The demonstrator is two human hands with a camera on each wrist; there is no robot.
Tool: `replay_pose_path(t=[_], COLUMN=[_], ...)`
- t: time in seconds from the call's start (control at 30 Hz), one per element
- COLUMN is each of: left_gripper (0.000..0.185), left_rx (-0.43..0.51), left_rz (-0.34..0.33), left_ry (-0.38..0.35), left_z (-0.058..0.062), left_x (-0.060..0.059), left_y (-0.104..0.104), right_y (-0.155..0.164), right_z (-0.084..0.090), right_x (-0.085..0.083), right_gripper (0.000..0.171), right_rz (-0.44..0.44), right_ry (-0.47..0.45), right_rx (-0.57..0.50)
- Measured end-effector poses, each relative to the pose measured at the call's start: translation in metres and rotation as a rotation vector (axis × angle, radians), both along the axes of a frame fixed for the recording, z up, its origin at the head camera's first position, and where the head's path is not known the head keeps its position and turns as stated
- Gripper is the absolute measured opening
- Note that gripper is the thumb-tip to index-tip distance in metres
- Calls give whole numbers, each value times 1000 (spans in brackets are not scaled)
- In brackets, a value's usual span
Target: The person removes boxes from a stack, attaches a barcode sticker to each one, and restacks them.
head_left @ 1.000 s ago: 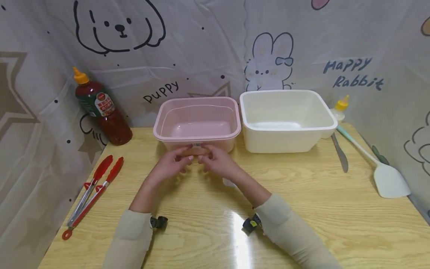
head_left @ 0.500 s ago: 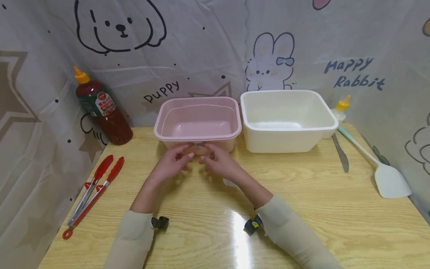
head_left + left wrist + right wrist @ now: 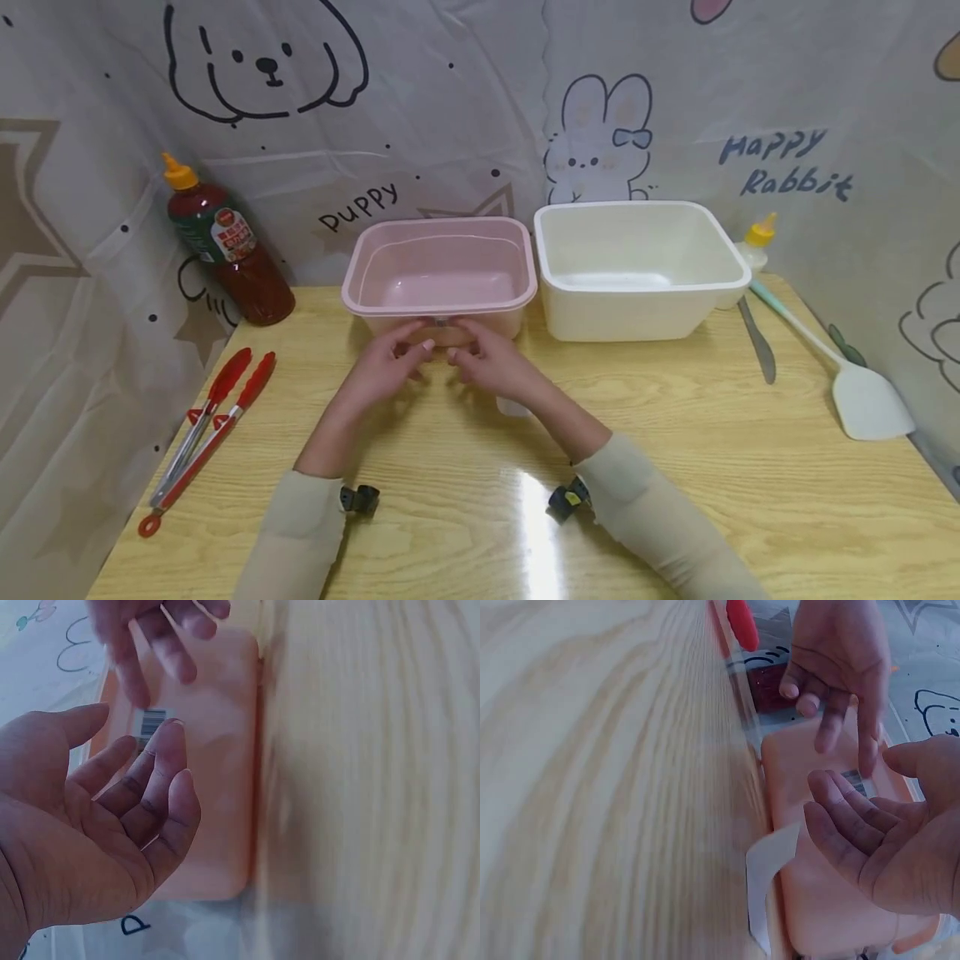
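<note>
Pink tub [image 3: 441, 268] sits at the back of the table [image 3: 450, 517], middle-left, its near wall facing me and its rim just beside the white tub [image 3: 637, 267] on its right. A small barcode sticker [image 3: 152, 721] is stuck high on that near wall, close under the rim.

My left hand [image 3: 382, 367] and my right hand [image 3: 491, 364] are both up against that wall, fingertips pointing toward each other with a small gap between them, right around the sticker. My left hand is loose: the fingers [image 3: 161, 761] are gently bent, spread a little, gripping nothing. My right hand [image 3: 877, 832] is the same, palm turned in, fingers relaxed and holding nothing. From the wrist views the fingertips hover at the sticker; I cannot tell whether any of them actually touch it or the wall.

A scrap of white paper [image 3: 769, 881] lies on the table under my right hand, touching the foot of the pink tub.

Off to my left lie red tongs [image 3: 206, 425], and a dark sauce bottle [image 3: 225, 246] stands in the back corner. To my right, past the white tub, a knife [image 3: 757, 342] and a white spatula [image 3: 862, 392] lie on the table, with a small yellow-capped bottle [image 3: 756, 242] behind them.
</note>
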State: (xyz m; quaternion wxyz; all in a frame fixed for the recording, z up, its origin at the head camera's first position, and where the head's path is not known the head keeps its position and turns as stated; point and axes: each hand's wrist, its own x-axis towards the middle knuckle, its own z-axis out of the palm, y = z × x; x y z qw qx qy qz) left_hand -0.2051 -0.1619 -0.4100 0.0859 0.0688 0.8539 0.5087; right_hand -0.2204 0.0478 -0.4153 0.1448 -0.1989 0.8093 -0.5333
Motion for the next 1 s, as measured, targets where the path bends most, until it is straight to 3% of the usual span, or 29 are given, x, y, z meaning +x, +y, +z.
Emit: replay_pose_path(t=[0.13, 0.23, 0.4, 0.7, 0.83, 1.0], left_gripper=[47, 50, 62, 73, 75, 77], left_rx=[3, -20, -82, -138, -166, -277], left_rz=[23, 36, 31, -25, -85, -174], left_ry=[-23, -57, -71, -10, 27, 91], left_z=[-4, -8, -6, 3, 3, 1], left_x=[0, 1, 3, 11, 13, 16], left_y=[-4, -7, -2, 16, 24, 36], right_y=[17, 36, 63, 86, 93, 101], right_z=[5, 14, 24, 21, 16, 10], right_x=[-1, -2, -5, -1, 2, 5], right_gripper=[57, 52, 46, 47, 48, 50], right_rz=[31, 35, 14, 39, 62, 62], right_ry=[-129, -173, -123, -64, -65, -72], right_rx=[-75, -102, -39, 23, 81, 124])
